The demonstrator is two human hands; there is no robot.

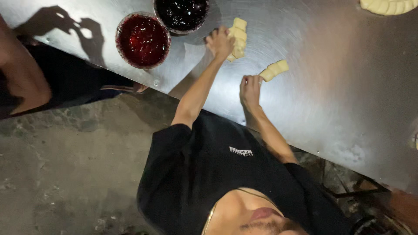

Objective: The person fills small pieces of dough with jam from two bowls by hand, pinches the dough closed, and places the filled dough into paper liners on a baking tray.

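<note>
Your left hand (pixel 220 41) is stretched out over the steel tabletop (pixel 331 87); its grip lies against the near side of a ridged dough roll (pixel 238 38), fingers curled at the pale dough's edge; whether they are clamped on it or only touching, you cannot tell from this view. Your right hand (pixel 250 89) sits nearer your body; its grip is pinched together on the near end of a smaller dough roll (pixel 274 69), which lies on the tabletop and points away from the fingertips, up and to the right. The two rolls lie near each other, not touching; the larger one is beyond the smaller, just beside your left grip. To the left of that grip stands a bowl of red jam (pixel 143 40); beyond it, at the far edge, a bowl of dark jam (pixel 182 13); the bowls stand just beside each other. Well off to the right of your right grip, another piece of ridged dough (pixel 387 5) is cut off by the frame. Another person's arm (pixel 21 74) shows at the far left, beside the tabletop's edge.
</note>
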